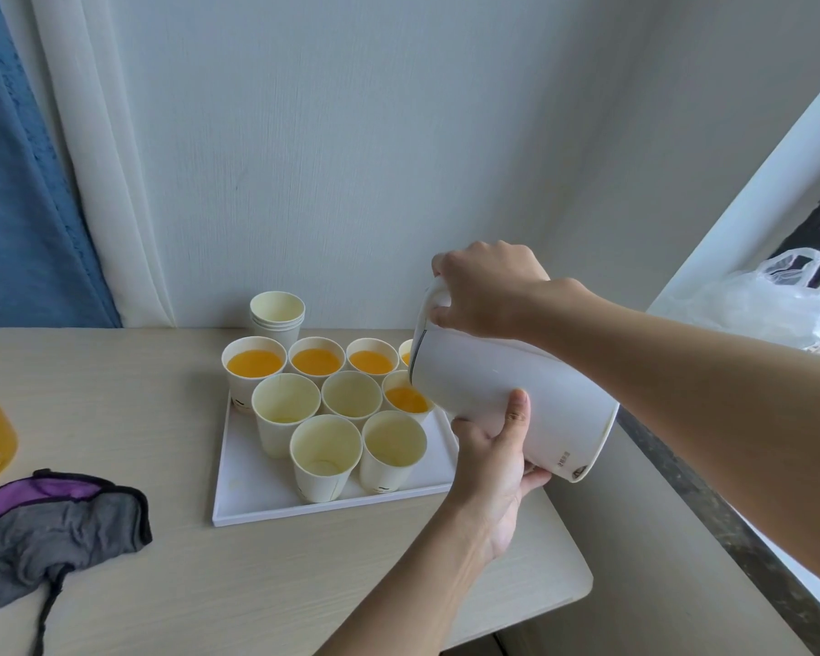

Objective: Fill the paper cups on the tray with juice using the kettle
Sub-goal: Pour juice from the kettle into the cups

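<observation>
White kettle (493, 366) tilts over the tray's (237, 490) right edge, spout at a part-filled cup (405, 398). Right hand (486, 291) grips its handle for pouring; left hand (493, 447) cups its underside, apparently steadying weight. 4 nearer cups (325, 447) stand empty.

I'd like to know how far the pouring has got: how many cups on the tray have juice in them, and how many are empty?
Cups with juice: 5 (one half hidden behind the kettle)
Empty cups: 4
Total on the tray: 9
The spare stack behind the back row is not counted.
</observation>
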The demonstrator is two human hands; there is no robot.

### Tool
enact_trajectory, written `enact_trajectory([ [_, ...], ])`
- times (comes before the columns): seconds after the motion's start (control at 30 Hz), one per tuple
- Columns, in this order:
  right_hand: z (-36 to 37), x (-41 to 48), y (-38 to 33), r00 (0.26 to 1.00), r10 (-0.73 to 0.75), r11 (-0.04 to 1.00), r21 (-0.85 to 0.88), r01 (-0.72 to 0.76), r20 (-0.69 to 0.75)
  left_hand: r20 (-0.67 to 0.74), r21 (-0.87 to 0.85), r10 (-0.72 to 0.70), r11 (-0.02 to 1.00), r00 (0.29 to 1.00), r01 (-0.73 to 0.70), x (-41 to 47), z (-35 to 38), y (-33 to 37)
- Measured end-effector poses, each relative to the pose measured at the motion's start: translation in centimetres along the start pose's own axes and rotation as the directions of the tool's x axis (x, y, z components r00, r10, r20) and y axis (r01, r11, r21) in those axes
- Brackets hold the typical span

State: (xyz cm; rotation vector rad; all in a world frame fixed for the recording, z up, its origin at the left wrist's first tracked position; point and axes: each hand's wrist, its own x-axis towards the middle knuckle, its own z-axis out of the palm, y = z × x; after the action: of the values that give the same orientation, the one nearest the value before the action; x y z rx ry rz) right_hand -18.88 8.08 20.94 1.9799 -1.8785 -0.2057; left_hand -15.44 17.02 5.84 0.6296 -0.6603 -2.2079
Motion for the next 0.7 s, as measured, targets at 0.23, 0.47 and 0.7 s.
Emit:
enact_trajectory([
  [0.23, -0.15, 0.18, -0.22, 1.000, -0.009, 1.000, -0.017, 0.009, -0.007, -0.019, -0.008, -0.011, 1.000, 1.000, 0.011, 0.11, 0.05, 0.06],
  [0.47, -0.16, 0.25, -0.48, 1.000, -0.013, 0.999, -0.031, 0.013, 0.000, -0.023, -0.042, -0.004, 0.999, 1.000, 0.003, 0.35, 0.09, -0.09],
  [0.7, -0.25, 0.15, -0.46, 1.000, -0.002, 1.000, -0.026, 0.002, 0.004, -0.013, -0.010, -0.007, 1.000, 1.000, 0.006, 0.05, 0.03, 0.09],
])
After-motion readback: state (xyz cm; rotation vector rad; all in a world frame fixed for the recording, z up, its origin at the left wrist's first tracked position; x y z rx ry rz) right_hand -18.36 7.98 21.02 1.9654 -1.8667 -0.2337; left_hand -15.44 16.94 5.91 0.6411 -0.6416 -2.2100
